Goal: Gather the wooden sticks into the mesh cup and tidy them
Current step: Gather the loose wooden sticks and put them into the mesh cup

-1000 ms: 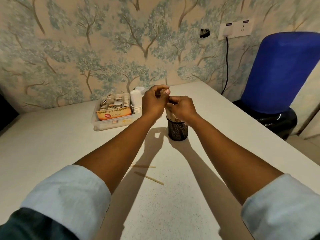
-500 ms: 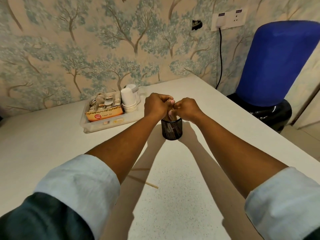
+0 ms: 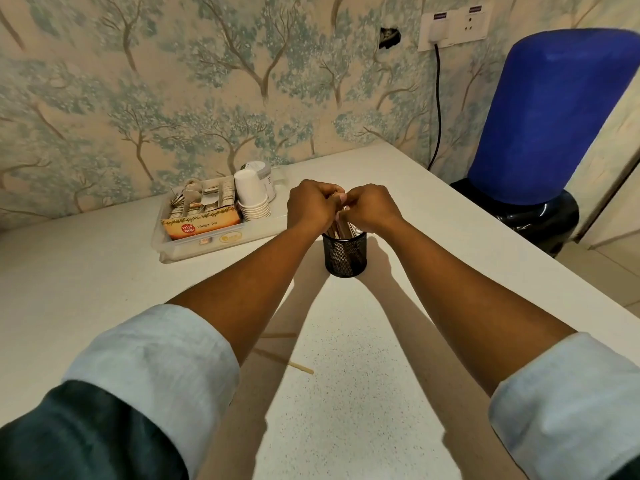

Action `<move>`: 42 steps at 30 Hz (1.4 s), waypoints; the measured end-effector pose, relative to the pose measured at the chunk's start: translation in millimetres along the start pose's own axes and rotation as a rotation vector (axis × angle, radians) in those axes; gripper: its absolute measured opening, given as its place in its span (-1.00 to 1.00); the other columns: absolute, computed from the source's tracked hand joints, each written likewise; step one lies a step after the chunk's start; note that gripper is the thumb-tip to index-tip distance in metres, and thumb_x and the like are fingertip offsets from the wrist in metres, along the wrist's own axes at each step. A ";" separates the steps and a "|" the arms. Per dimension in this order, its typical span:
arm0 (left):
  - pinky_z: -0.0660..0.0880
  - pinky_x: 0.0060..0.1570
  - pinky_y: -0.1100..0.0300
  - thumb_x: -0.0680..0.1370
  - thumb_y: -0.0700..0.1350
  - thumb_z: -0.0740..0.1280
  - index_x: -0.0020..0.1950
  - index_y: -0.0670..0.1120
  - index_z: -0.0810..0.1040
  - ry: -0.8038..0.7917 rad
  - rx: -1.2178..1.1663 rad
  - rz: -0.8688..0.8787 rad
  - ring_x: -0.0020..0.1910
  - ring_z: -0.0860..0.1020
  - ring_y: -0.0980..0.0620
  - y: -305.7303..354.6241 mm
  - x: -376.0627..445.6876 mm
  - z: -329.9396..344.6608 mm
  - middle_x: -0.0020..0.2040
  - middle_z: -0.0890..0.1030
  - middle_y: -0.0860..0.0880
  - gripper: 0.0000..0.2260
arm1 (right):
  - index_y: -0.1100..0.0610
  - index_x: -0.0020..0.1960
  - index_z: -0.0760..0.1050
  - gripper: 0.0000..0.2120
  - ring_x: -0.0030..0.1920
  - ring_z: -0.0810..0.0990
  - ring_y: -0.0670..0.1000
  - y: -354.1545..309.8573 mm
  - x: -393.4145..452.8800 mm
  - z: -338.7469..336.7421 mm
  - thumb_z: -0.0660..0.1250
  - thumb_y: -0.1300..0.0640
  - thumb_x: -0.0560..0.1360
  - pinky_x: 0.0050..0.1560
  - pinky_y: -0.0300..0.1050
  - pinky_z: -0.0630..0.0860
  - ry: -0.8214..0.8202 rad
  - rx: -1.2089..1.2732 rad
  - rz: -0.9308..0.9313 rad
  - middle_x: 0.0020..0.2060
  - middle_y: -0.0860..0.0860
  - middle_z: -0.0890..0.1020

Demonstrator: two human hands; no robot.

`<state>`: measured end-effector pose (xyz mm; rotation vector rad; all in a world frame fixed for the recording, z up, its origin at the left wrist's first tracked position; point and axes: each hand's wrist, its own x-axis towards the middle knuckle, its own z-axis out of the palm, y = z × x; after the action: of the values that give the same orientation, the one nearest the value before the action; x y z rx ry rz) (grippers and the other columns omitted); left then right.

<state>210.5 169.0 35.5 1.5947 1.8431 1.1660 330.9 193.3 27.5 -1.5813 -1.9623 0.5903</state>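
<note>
Both hands, left (image 3: pixel 313 206) and right (image 3: pixel 372 207), are closing around the upper ends of thin, pale wooden sticks (image 3: pixel 341 227) standing in the black wire-mesh cup (image 3: pixel 344 252) on the white speckled table (image 3: pixel 363 393); light, stiff and probably snappable, they are best gripped as a bundle. Two loose sticks (image 3: pixel 298 364) are lying nearer.

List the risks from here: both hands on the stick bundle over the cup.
1. Both hands, left hand and right hand, bunch the wooden sticks above the light-looking mesh cup; a sideways push could tip it.
2. Two loose sticks lie by the left forearm and could be brushed away or forgotten.
3. The tray sits close on the left; an elbow swing might hit it.
</note>
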 end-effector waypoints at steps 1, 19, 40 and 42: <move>0.62 0.04 0.08 0.56 -0.10 0.45 0.01 -0.06 0.75 0.016 -0.013 0.004 -0.05 0.70 -0.07 1.0 -0.2 1.0 -0.11 0.74 -0.11 -0.89 | 0.09 0.02 0.68 -0.78 -0.04 0.63 0.09 -0.5 0.0 -1.0 0.48 0.08 0.38 -0.01 0.00 0.61 0.012 0.003 -0.003 -0.08 0.07 0.69; 0.53 0.18 0.10 0.51 -0.07 0.51 0.23 -0.01 0.66 0.104 0.219 0.091 0.17 0.62 0.01 -5.4 -6.7 9.5 0.23 0.64 0.00 -0.71 | 0.11 0.07 0.64 -0.78 -0.05 0.64 0.12 -0.2 -8.5 2.4 0.42 0.10 0.44 -0.07 -0.05 0.60 0.051 -0.112 0.025 -0.02 0.09 0.68; 0.44 0.31 0.04 0.46 0.12 0.52 0.38 -0.03 0.52 -0.330 0.483 -0.216 0.30 0.52 -0.05 -104.7 -75.0 -115.3 0.34 0.56 -0.06 -0.46 | 0.15 0.12 0.65 -0.72 0.10 0.61 0.02 -70.9 -67.7 64.9 0.46 0.09 0.44 0.15 -0.12 0.54 -0.379 -0.107 -0.259 0.09 0.06 0.67; 0.37 0.37 0.01 0.45 0.23 0.48 0.46 -0.01 0.44 -0.436 0.640 -0.250 0.40 0.43 -0.09 -119.0 -90.2 -125.8 0.44 0.47 -0.06 -0.35 | 0.16 0.23 0.59 -0.67 0.22 0.54 0.05 -73.1 -77.2 78.0 0.40 0.07 0.50 0.24 -0.12 0.45 -0.461 -0.214 -0.324 0.20 0.08 0.60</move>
<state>65.4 46.5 -9.5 1.6799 2.1270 0.0859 238.2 102.4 4.6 -1.2757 -2.6365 0.6703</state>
